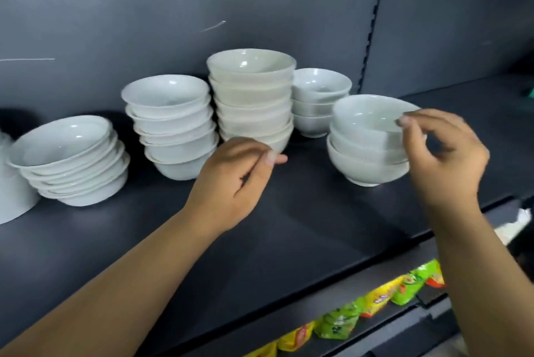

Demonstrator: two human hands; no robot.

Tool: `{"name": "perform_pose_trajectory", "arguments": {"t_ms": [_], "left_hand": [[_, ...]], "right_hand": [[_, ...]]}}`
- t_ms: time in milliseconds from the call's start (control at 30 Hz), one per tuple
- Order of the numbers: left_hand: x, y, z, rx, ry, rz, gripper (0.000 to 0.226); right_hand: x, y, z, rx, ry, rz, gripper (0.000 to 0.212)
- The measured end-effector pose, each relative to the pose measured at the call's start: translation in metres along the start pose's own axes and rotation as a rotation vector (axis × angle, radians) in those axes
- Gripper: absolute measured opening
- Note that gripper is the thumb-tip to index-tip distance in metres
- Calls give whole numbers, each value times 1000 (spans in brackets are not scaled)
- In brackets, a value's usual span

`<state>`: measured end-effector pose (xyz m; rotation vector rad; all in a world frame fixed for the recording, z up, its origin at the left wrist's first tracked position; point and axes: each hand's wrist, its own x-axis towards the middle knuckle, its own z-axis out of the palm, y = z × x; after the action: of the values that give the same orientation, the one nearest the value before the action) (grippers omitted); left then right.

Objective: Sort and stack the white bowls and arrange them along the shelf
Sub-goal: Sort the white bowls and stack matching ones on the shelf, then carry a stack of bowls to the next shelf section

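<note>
Five stacks of white bowls are seen on the dark shelf (289, 212): a leaning stack of shallow bowls (72, 160) at nine o'clock, a rimmed-bowl stack (170, 125) beside it, the tallest stack (251, 96) at twelve, a three-bowl stack (318, 102) behind, and a front three-bowl stack (367, 139) at two o'clock. The right hand (445, 160) is held against that front stack, its fingers loosely curled and parted, nothing clamped. The left hand (234, 183) is held empty below the tallest stack, fingers curled together. Coloured snack packets (375, 301) are visible at five o'clock.
</note>
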<state>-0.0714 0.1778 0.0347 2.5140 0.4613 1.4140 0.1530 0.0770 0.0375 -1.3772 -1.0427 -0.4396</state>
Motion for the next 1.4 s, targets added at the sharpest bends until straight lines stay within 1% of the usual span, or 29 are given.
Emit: {"name": "perform_pose_trajectory", "arguments": {"t_ms": [67, 100, 133, 167, 200, 233, 300, 333, 367, 400, 467, 500, 600, 667, 800, 867, 900, 933, 1000, 1067, 1133, 1233, 1300, 1400], "left_hand": [[7, 16, 23, 46, -72, 3, 53], [12, 23, 35, 68, -95, -23, 52], [19, 32, 49, 70, -97, -83, 47], [26, 39, 63, 43, -74, -180, 38], [30, 44, 75, -15, -21, -311, 28], [37, 50, 89, -103, 61, -463, 25], [47, 54, 116, -360, 246, -737, 37], [50, 54, 129, -465, 319, -825, 46], [54, 55, 139, -528, 364, -874, 51], [58, 58, 148, -575, 403, -889, 55], [64, 65, 160, -680, 463, -889, 55], [64, 67, 163, -723, 481, -891, 52], [62, 68, 168, -774, 493, -897, 46], [59, 67, 170, -779, 497, -891, 45], [52, 77, 170, -792, 584, -899, 65], [44, 88, 171, -807, 646, -885, 66], [39, 95, 172, -809, 685, -863, 66], [34, 102, 174, -789, 717, -830, 68], [23, 119, 177, -676, 752, -730, 84], [13, 132, 179, -535, 762, -648, 93], [4, 143, 176, -434, 796, -636, 95], [-13, 164, 162, -292, 932, -659, 98], [-29, 177, 145, -152, 1029, -648, 98], [-54, 199, 111, -14, 1190, -632, 101]], "right_hand": [[8, 14, -13, 93, 95, -54, 14], [15, 21, -17, 142, 93, -76, 8], [21, 30, -18, 188, 59, -72, 6], [26, 40, -17, 235, 6, -26, 8], [27, 49, -15, 299, -60, 54, 18], [29, 59, -14, 376, -156, 157, 31], [30, 75, -13, 463, -395, 370, 61], [29, 82, -12, 504, -505, 456, 75], [29, 86, -10, 583, -592, 516, 86], [30, 90, -9, 686, -664, 538, 91], [30, 89, -6, 815, -794, 487, 88], [28, 88, -3, 837, -821, 466, 85], [24, 87, 2, 913, -779, 469, 79], [24, 86, 4, 936, -766, 467, 77], [19, 79, -2, 922, -740, 449, 78], [14, 73, -10, 916, -724, 452, 78], [11, 69, -14, 913, -713, 450, 82], [8, 64, -18, 913, -702, 452, 89], [-1, 58, -26, 945, -685, 449, 99], [-10, 51, -32, 985, -653, 449, 96], [-19, 44, -34, 1043, -661, 443, 87], [-36, 25, -36, 1143, -728, 434, 82], [-51, 4, -34, 1254, -817, 438, 81], [-74, -38, -35, 1364, -964, 419, 82]]}}
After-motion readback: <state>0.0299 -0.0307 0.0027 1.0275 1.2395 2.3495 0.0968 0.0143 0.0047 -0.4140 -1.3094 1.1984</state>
